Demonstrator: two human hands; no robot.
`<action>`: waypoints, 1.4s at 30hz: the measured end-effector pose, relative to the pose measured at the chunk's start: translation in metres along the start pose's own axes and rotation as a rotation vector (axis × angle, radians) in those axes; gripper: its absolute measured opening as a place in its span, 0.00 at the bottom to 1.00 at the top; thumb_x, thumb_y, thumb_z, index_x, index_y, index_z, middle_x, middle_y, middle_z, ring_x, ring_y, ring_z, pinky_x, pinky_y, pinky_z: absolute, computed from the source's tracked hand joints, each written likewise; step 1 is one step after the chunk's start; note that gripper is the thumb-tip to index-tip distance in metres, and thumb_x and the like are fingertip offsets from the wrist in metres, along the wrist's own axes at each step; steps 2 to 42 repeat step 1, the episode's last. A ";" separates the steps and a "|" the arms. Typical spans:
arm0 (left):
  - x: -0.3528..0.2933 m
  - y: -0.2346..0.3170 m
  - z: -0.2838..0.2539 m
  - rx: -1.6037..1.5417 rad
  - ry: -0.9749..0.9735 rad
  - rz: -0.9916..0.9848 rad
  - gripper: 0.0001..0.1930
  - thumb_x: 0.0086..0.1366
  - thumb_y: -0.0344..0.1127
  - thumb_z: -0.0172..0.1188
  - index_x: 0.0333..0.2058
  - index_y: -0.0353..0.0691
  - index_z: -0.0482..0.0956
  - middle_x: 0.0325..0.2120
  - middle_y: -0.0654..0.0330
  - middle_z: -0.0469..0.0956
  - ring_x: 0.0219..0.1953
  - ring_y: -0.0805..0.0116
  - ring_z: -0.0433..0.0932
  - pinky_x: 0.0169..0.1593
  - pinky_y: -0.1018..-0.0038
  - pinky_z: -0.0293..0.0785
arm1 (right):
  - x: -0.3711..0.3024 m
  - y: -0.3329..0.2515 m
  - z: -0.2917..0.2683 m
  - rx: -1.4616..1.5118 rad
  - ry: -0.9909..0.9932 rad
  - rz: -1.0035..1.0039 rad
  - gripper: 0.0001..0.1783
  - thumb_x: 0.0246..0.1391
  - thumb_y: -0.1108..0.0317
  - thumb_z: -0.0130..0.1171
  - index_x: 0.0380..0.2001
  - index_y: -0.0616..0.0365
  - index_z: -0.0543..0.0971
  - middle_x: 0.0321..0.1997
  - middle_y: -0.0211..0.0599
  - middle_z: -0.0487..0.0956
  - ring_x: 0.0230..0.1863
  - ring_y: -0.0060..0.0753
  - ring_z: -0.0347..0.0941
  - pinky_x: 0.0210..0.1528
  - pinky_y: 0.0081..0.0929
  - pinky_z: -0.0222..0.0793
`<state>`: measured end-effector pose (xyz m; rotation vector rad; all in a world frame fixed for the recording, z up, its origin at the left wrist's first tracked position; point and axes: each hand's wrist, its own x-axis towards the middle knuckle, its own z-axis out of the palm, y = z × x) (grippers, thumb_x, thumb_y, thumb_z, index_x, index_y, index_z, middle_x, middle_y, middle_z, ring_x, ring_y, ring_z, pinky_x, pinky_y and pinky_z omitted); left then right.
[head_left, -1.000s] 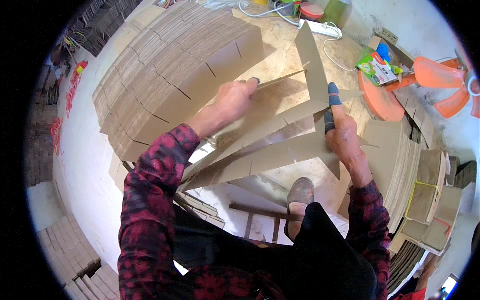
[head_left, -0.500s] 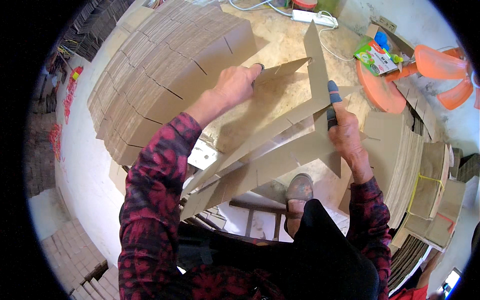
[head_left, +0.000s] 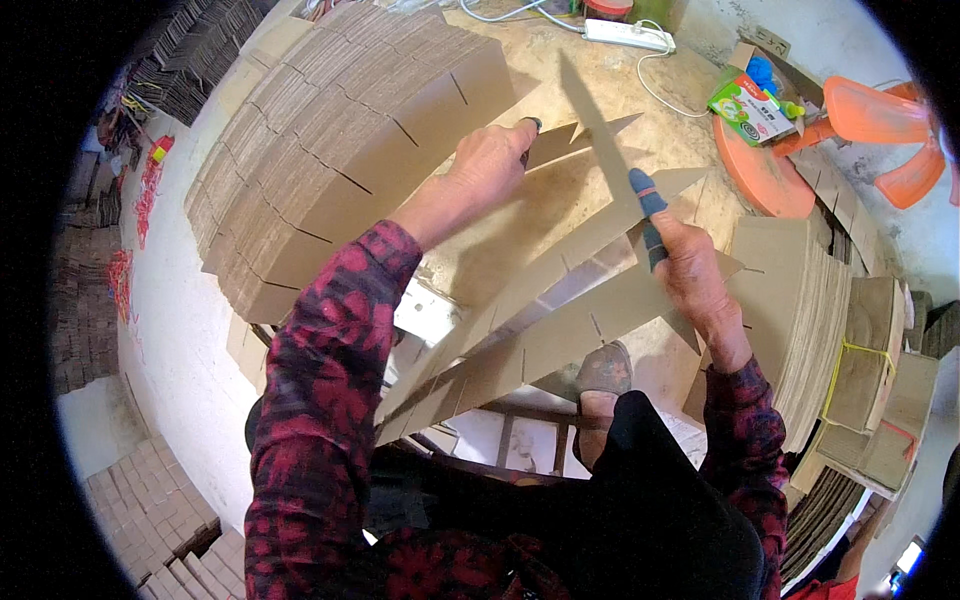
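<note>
My left hand (head_left: pixel 483 163) is closed on the near end of a brown cardboard strip (head_left: pixel 552 146), its fingertips mostly hidden behind the thumb side. To the right, my right hand (head_left: pixel 692 262), with blue-grey covers on its fingers, grips several slotted cardboard strips. One upright strip (head_left: pixel 598 125) rises from its fingers and leans left. Two long slotted strips (head_left: pixel 560 325) run from this hand down toward my lap, slanting apart with a gap between them. Beside my left hand stands a large stack of slotted cardboard strips (head_left: pixel 350 150).
A wooden tabletop (head_left: pixel 490 220) lies under my hands. Another cardboard stack (head_left: pixel 790 300) stands at the right, by tied cardboard boxes (head_left: pixel 860 380). Farther back are an orange fan (head_left: pixel 870 110), a green-white box (head_left: pixel 750 108) and a white power strip (head_left: pixel 628 37) with cables.
The upright strip in my right hand has tipped to the left and turned more edge-on. My left hand has shifted slightly right and up with its strip.
</note>
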<state>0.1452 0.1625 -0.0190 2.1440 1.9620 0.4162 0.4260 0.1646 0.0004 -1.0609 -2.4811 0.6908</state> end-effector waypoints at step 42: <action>0.004 -0.002 0.002 0.017 -0.008 -0.011 0.14 0.53 0.23 0.51 0.41 0.39 0.72 0.26 0.46 0.78 0.32 0.45 0.79 0.34 0.54 0.73 | 0.000 -0.005 -0.002 -0.028 -0.024 -0.039 0.49 0.40 0.89 0.44 0.67 0.40 0.57 0.21 0.37 0.59 0.23 0.34 0.63 0.30 0.16 0.62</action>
